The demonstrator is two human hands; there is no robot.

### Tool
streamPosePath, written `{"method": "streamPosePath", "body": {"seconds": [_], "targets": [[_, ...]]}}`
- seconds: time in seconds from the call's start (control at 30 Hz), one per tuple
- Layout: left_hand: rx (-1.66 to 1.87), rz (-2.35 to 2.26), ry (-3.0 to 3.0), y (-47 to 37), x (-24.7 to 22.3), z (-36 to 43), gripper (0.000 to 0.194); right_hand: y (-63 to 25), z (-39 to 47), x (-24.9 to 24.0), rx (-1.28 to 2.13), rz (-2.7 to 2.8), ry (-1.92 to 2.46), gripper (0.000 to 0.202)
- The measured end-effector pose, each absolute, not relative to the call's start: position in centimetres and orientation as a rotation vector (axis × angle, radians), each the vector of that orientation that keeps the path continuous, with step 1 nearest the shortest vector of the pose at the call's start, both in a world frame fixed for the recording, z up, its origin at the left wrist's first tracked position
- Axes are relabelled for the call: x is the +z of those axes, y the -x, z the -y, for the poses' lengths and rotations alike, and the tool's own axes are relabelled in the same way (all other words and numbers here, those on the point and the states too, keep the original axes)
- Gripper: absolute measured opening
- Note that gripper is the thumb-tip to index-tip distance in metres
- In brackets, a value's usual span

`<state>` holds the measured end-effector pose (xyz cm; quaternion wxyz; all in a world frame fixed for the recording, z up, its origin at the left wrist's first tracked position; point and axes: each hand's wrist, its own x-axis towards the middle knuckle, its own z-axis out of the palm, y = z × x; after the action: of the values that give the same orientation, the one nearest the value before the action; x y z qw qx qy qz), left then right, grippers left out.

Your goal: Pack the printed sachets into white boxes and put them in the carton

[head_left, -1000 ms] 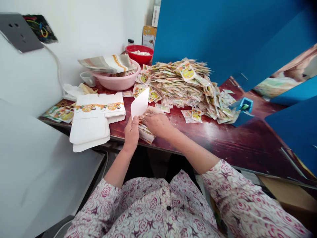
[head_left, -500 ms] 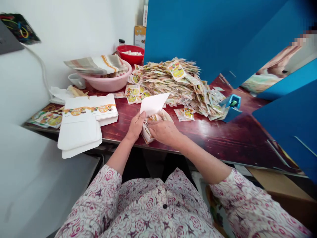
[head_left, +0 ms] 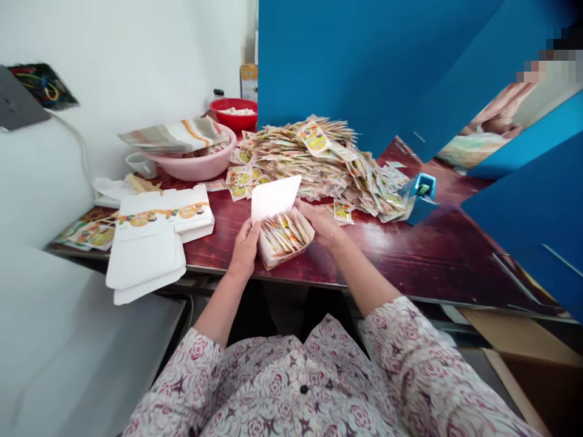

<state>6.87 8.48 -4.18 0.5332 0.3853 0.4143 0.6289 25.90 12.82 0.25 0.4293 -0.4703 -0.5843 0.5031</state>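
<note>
L hand [head_left: 245, 247] has its fingers & thumb gripping the near-left side of the open box [head_left: 286, 258], by the raised lid [head_left: 275, 197]; R hand [head_left: 321, 226] is at the box's far-right side, fingers partly hidden behind it, so can't tell how firmly they grasp; box sits between the 2 hands, above the front edge of the dark red table [head_left: 387, 261], w/ a row of sachets [head_left: 285, 233] standing inside; big heap of sachets [head_left: 310, 158] lies just beyond; flat white cartons [head_left: 146, 249] are stacked to the left, pink basin [head_left: 195, 165] behind them w/ a striped cloth [head_left: 175, 135] on top; blue tape dispenser [head_left: 421, 197] stands at the heap's right end.
</note>
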Motion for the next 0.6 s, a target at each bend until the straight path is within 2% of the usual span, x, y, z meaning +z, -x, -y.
{"method": "streamPosePath", "body": {"seconds": [0.1,0.23,0.37,0.5,0.6], "targets": [[1.479,-0.994,-0.929,-7.3,-4.2,-9.0,0.038,-25.2,-12.2,-1.1,1.517,1.241,1.060,0.060],[1.416,-0.998,-0.941,-8.0,-4.3,-8.9,0.034,-25.7,-10.8,-1.8,1.532,1.050,1.099,0.049],[1.389,-1.030,-1.036,-8.3,-4.1,-8.4,0.036,-25.8,-10.2,-2.4,1.327,1.036,1.217,0.036],[1.512,-1.047,-1.602,-6.8,-4.2,-7.8,0.030,-26.3,-9.5,-2.7,1.023,1.279,1.087,0.025],[1.462,-0.983,-2.020,-5.3,-4.4,-7.2,0.035,-27.9,-8.8,-2.5,0.864,1.621,1.020,0.015]]}}
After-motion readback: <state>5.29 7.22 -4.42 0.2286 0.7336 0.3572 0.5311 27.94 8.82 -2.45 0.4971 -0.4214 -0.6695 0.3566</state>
